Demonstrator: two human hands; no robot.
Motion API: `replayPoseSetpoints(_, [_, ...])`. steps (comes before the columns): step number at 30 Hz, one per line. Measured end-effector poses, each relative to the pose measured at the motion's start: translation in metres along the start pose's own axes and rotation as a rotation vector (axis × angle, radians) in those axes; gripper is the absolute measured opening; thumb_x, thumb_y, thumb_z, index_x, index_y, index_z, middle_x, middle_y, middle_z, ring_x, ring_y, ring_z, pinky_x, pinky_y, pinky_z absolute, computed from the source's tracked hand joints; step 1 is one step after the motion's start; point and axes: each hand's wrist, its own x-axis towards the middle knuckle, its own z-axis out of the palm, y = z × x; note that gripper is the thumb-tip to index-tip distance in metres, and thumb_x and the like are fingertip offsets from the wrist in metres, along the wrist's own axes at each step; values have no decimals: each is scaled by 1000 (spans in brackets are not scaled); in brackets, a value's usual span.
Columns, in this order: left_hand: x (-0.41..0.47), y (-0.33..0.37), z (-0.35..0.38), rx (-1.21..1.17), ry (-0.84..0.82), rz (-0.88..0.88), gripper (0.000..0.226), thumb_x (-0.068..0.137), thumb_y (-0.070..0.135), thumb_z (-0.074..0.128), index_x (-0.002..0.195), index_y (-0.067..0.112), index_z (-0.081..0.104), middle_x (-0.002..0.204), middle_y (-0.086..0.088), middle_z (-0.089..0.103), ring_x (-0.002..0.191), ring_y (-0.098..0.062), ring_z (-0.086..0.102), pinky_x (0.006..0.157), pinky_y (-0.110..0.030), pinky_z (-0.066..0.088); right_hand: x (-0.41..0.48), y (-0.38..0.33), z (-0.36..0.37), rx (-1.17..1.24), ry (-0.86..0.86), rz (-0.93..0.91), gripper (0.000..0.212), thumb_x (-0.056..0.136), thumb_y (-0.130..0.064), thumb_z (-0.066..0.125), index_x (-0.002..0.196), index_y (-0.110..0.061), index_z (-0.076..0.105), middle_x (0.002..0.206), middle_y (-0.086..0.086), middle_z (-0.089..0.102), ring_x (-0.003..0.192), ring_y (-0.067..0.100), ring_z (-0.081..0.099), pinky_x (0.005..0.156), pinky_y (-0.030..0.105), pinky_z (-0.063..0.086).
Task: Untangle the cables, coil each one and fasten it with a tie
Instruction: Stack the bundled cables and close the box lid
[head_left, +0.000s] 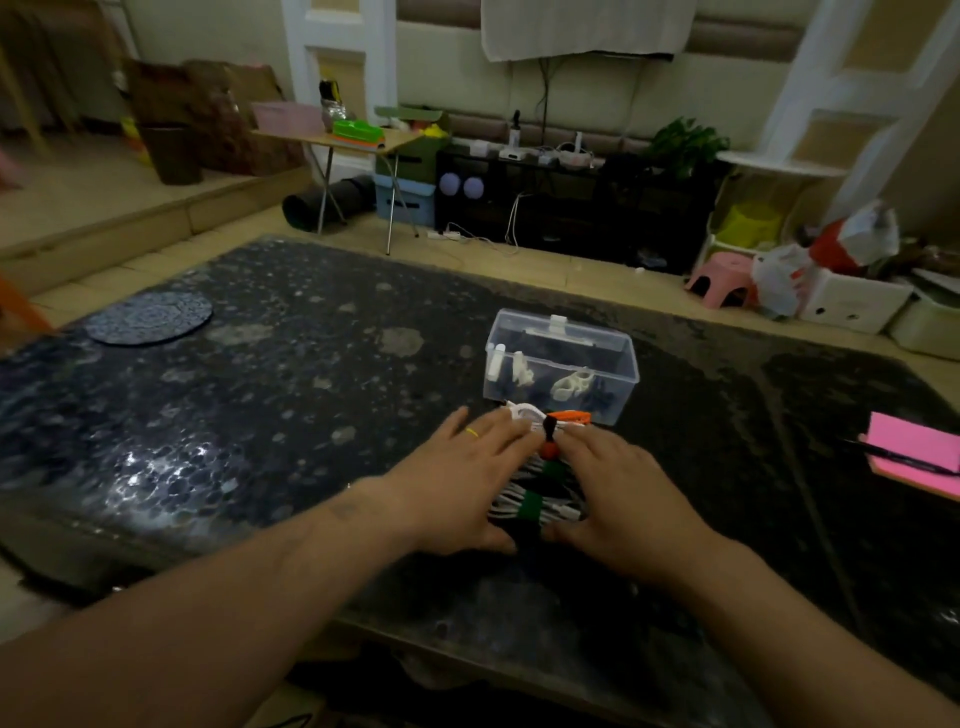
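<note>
Cables (506, 500): white coils, banded with ties (530, 506), lying in a row on the surface (260, 415), just on the near side of the box (561, 364). The row's long axis runs from the box toward the person.
Left hand (462, 483): left of the row, fingers nearly straight, touching the coil ends, enclosing nothing.
Right hand (618, 488): right of the row, same pose.
Judgement: both hands are equally near. Any grip would likely close inward across the row's axis.
</note>
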Motion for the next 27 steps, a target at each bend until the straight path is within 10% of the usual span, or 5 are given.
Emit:
replayPoseSetpoints(5, [8,12,8,41,114,21,88,83,64,72,152,24,35,154,1,40,145,-22,39,123,-50,27,0,-2,-9,-32,-13,-52,86,75,-78,62,150,-40,42,151,-15,46,138,11,45,118,40,38])
replayPoseSetpoints(12, [30,3,-2,20,22,41,101,76,74,72,154,18,37,170,-4,19,161,-24,7,131,-52,6,34,2,-22,176,38,20,50,99,-50,56,147,-34,51,160,-7,42,148,11,37,125,41,31])
replayPoseSetpoints(17, [31,-2,-4,-45,26,45,101,72,77,73,149,20,41,166,0,28,157,-19,20,130,-47,4,59,4,-7,223,-55,70,44,102,-42,48,145,-29,54,148,0,57,134,16,52,117,37,40])
replayPoseSetpoints(23, [26,-4,-2,-110,-34,-2,144,71,81,73,164,28,-22,176,0,-12,161,-19,-17,131,-50,-7,53,5,-10,261,-94,56,31,100,-49,45,121,-36,63,116,-12,69,99,6,65,90,33,55])
replayPoseSetpoints(27, [39,-9,-3,-151,-210,-14,149,71,81,75,161,26,-30,174,1,-23,159,-16,-25,131,-49,-9,47,6,-6,271,-115,50,18,99,-48,40,105,-40,54,108,-11,65,93,6,61,88,35,53])
